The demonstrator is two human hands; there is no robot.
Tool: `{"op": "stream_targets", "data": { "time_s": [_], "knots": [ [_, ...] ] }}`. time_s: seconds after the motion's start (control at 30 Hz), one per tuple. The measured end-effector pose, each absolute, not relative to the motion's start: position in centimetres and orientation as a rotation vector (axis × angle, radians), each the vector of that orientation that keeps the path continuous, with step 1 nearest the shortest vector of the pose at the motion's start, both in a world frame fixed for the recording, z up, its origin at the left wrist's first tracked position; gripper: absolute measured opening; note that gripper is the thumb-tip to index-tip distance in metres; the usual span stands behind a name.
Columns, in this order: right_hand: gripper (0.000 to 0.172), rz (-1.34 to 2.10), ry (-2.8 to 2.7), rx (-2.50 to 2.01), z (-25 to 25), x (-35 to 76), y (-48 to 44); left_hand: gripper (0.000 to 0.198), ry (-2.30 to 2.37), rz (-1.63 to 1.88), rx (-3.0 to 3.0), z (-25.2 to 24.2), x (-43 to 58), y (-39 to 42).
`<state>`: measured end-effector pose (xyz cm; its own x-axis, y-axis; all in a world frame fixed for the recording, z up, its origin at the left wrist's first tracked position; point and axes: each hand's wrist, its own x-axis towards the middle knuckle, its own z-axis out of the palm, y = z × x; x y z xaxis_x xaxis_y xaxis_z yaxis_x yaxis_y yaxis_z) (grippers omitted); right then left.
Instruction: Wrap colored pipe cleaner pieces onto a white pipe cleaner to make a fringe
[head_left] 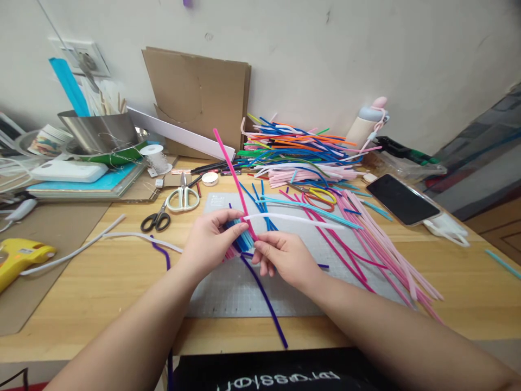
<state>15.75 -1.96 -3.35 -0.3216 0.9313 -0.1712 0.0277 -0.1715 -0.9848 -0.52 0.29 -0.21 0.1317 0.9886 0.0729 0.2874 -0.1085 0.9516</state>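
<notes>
My left hand [215, 236] is closed around a small piece made of pipe cleaners [243, 239] in blue, light blue and pink. Purple and white pipe cleaner ends stick out from it. A hot-pink pipe cleaner [228, 157] slants up and away across that piece, and the fingers of my right hand [285, 255] pinch its near end. One white pipe cleaner [297, 220] reaches right from the piece, above my right hand. A purple pipe cleaner [264, 293] hangs toward the table's front edge. My fingers partly hide the piece.
Under my hands lies a grey cutting mat [220, 298]. Pink pipe cleaners [378, 244] spread at right, beside a phone [401, 198]. A multicoloured pile [301, 146] lies behind. White-handled scissors [183, 198], black-handled scissors [156, 220] and a yellow glue gun [24, 255] are left.
</notes>
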Motion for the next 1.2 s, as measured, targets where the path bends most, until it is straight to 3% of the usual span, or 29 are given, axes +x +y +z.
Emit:
{"op": "stream_targets", "data": {
  "time_s": [0.63, 0.97, 1.2],
  "knots": [
    [0.023, 1.782, -1.222, -1.018, -3.0, 15.7, -1.9, 0.031, 1.283, 1.070, 1.537, 0.1, -0.6, 0.1],
    [0.022, 1.713, -1.372, -1.064, -3.4, 15.9, -2.0, 0.029, 1.291, 1.010, 1.526, 0.5, -0.5, 0.0],
    [0.036, 1.630, -1.406, -1.039, -1.9, 16.9, -1.4, 0.028, 1.157, 0.785, 1.441, 1.3, -1.0, -0.4]
  ]
}}
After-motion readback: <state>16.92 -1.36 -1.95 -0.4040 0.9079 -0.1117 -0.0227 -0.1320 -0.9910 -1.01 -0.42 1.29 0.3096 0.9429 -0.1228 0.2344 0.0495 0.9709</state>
